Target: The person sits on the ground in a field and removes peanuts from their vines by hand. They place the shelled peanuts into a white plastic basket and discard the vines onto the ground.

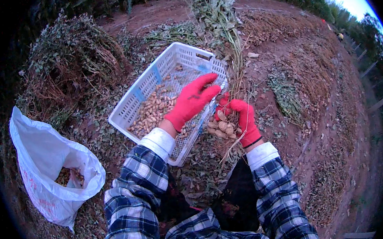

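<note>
My right hand [248, 124], in a red glove, grips a peanut plant [235, 62] by its stems near the roots. A cluster of peanut pods [224, 128] hangs at the root end, beside the glove. The leafy tops stretch away from me over the soil. Above the white plastic crate [177, 160] is my left hand [193, 101], also red-gloved. Its fingers are apart, pointing toward the crate's right rim, with nothing visible in them. Loose peanuts [154, 107] cover part of the crate's mesh floor; my left hand and forearm hide some of them.
At left stands an open white woven sack [47, 181] bearing writing, with some peanuts [63, 176] inside. A heap of pulled plants [76, 57] rises behind it. More plants [287, 94] lie on the soil at right, with posts [382, 99] along the far right edge.
</note>
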Tool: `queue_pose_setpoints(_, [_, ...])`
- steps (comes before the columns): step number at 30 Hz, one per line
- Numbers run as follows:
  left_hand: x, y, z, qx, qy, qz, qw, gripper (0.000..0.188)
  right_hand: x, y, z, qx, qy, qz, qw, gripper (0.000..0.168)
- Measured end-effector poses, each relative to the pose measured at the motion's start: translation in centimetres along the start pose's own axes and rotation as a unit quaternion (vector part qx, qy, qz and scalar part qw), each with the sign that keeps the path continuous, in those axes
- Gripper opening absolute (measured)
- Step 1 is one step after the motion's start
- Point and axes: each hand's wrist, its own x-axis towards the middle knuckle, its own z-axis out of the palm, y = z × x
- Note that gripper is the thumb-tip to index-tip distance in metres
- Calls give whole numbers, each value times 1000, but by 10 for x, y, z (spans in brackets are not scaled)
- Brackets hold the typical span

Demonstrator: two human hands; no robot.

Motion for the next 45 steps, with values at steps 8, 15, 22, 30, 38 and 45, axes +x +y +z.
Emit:
queue_pose_setpoints(8, [9, -54, -72, 283, 203, -79, 934, 32, -3, -2, 12, 36, 1, 14, 999, 36])
queue_pose_setpoints(15, [-25, -6, -28, 139, -88, -35, 986, 46, -12, -26, 48, 105, 41, -60, 992, 20])
queue_pose_setpoints(22, [-31, 0, 18, -30, -150, -8, 988, 59, 2, -22, 25, -14, 55, -163, 985, 17])
queue_pose_setpoints(30, [-33, 16, 32, 192, -65, 108, 973, 44, -9, -29, 47, 8, 119, -107, 987, 18])
queue_pose_setpoints(38, [-26, 0, 42, -86, 42, -107, 990, 29, -3, -17, 46, -4, 100, -139, 985, 12])
queue_pose_setpoints(45, [-8, -68, -22, 404, 153, -52, 900, 35, -4, -12, 75, 4, 156, -96, 983, 13])
